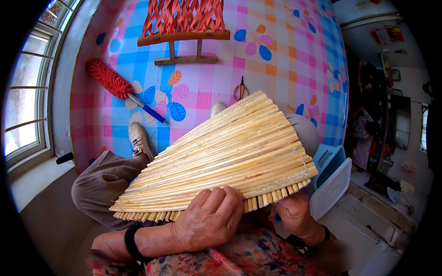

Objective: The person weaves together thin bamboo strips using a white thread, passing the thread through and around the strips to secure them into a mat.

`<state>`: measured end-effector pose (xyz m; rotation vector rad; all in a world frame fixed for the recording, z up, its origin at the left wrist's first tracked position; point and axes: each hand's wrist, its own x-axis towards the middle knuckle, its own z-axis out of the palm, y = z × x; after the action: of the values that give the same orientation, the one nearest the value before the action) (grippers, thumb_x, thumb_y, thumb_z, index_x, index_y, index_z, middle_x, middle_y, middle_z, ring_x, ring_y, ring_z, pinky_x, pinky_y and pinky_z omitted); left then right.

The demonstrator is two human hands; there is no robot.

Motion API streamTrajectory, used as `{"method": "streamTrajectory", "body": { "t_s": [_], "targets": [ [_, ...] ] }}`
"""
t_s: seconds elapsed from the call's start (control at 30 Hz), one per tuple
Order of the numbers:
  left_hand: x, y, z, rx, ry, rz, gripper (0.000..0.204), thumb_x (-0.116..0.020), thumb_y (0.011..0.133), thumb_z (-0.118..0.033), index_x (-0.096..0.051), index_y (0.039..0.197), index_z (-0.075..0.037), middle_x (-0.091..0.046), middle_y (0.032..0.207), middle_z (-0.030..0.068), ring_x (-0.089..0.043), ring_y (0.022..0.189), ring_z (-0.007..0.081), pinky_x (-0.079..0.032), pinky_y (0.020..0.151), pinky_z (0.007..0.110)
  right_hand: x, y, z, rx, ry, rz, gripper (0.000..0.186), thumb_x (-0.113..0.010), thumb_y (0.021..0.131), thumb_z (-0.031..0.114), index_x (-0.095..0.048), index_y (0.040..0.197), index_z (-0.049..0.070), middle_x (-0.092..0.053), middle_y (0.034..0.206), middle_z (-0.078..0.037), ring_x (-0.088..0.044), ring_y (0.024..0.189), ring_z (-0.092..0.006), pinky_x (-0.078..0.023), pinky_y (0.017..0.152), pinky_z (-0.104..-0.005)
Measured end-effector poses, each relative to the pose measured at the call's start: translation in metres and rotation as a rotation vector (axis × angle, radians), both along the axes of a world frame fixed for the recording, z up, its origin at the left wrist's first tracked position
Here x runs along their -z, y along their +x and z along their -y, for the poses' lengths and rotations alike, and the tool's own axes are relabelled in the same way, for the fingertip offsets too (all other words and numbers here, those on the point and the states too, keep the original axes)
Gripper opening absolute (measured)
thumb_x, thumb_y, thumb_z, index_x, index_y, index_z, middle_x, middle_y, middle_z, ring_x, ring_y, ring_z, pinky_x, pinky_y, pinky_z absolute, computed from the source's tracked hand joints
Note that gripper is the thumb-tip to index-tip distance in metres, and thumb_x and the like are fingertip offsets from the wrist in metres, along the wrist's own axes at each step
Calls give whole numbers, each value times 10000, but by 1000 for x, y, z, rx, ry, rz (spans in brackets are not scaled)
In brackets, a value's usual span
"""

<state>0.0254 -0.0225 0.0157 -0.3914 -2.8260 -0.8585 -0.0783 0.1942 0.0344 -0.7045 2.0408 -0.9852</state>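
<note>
Across my lap lies a fan-shaped mat of pale yellow stalks (230, 152), stitched side by side, narrow at the left and wide at the right. A second row of cut stalk ends shows along its near edge, and bits of white thread stick out near the right corner. My left hand (212, 216), with a black band at the wrist, is closed over the near edge, knuckles up. My right hand (298, 214) is closed at the near right corner; its fingertips are partly hidden under the mat.
Scissors (241, 89) lie on the checked, leaf-patterned floor covering (276, 69) beyond the mat. A red fluffy duster (110, 78) with a blue handle lies at left. Ahead stands a wooden stool (184, 37) with red woven strips. A blue bin (329, 165) with a white lid is right.
</note>
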Motion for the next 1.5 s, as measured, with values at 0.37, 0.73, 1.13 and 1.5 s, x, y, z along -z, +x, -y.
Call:
{"method": "streamTrajectory", "body": {
  "t_s": [0.37, 0.73, 1.13, 1.5],
  "targets": [
    [-2, -1, 2, 20, -40, 5, 308, -604, 710, -113, -615, 943, 89, -547, 912, 167, -534, 769, 222, -451, 613, 289, 5, 5, 17, -2, -70, -162, 209, -612, 805, -25, -657, 1008, 2, -668, 938, -190, -652, 913, -354, -511, 778, -381],
    [2, -2, 0, 4, 1, -23, 308, -597, 713, -102, -611, 947, 97, -548, 914, 170, -534, 765, 222, -449, 614, 288, 1, 15, 9, 299, 85, 228, 121, -526, 892, -36, -645, 918, -29, -652, 838, -56, -611, 679, -109, -455, 543, -222],
    [4, -4, 1, -5, 58, 9, 383, -591, 717, -83, -564, 1042, 118, -522, 911, 148, -527, 738, 242, -453, 615, 337, -10, -5, 39, 466, 119, 608, 133, -504, 944, 109, -555, 974, -10, -561, 705, -43, -546, 599, -115, -475, 520, -270],
    [7, -14, 4, -96, 27, 16, 246, -594, 739, -97, -562, 962, 4, -512, 870, 107, -520, 776, 267, -445, 659, 378, 14, -21, 49, 636, -291, 1103, 189, -507, 926, 77, -589, 1083, 11, -626, 874, -83, -532, 644, -143, -529, 627, -365]
  ]
}}
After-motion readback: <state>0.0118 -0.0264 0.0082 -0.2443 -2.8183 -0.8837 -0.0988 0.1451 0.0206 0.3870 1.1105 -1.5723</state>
